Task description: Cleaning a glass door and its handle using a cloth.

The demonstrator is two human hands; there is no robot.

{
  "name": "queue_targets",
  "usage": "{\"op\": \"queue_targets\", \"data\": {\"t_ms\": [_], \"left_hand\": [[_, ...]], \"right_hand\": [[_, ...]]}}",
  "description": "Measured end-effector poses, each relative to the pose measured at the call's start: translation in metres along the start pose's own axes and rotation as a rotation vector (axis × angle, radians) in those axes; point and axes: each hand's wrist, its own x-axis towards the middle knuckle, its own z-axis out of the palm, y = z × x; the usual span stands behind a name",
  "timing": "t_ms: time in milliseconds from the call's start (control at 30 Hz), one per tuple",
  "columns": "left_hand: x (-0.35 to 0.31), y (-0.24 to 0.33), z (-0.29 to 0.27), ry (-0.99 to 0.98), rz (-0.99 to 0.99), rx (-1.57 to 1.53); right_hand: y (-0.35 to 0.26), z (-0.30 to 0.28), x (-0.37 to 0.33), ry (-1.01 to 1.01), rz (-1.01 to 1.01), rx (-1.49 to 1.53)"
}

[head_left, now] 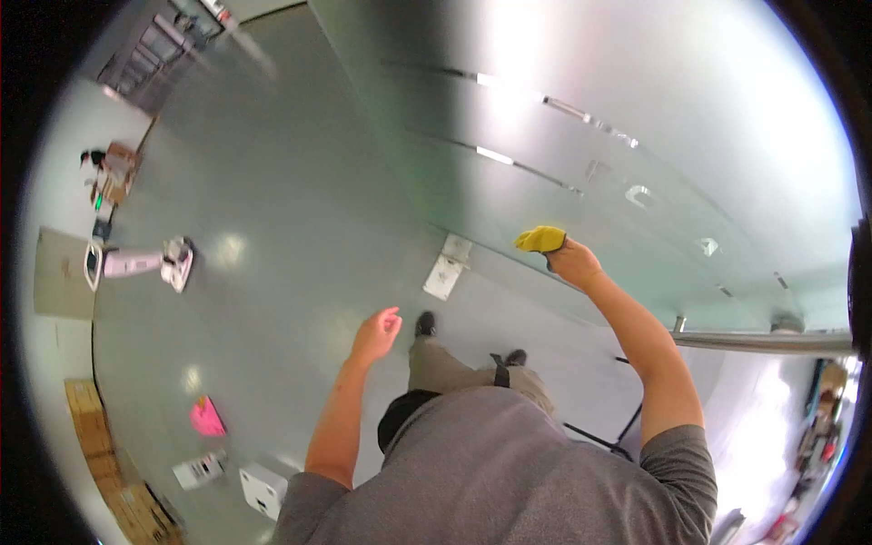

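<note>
My right hand (574, 264) is closed on a yellow cloth (542, 239) with a dark edge, held out at the end of my stretched arm. The cloth is close to a large frosted glass panel (545, 186); whether it touches the glass I cannot tell. My left hand (377, 334) hangs in the air over the grey floor, its fingers loosely bent and nothing visible in them. Clear marks or stickers (640, 195) show on the panel.
A white flat box (447, 267) lies on the floor by the panel's foot. A metal rail (763, 342) stands at right. At left are a white wheeled device (136, 262), a pink item (207, 417), a white box (263, 490) and cardboard boxes (88, 418).
</note>
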Motion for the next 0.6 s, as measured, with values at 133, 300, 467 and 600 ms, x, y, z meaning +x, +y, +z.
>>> {"op": "queue_targets", "data": {"t_ms": [133, 300, 467, 600], "left_hand": [[-0.085, -0.011, 0.058, 0.117, -0.154, -0.075], [-0.183, -0.045, 0.08, 0.152, -0.353, -0.035], [-0.226, -0.112, 0.101, 0.245, -0.446, -0.006], [-0.216, -0.136, 0.132, 0.333, -0.29, -0.099]], "right_hand": [[0.004, 0.018, -0.061, -0.032, -0.051, 0.065], [0.0, 0.009, -0.087, -0.109, -0.12, 0.07], [-0.014, 0.007, -0.081, -0.113, -0.145, 0.047], [0.009, 0.014, -0.039, -0.073, -0.302, -0.144]]}}
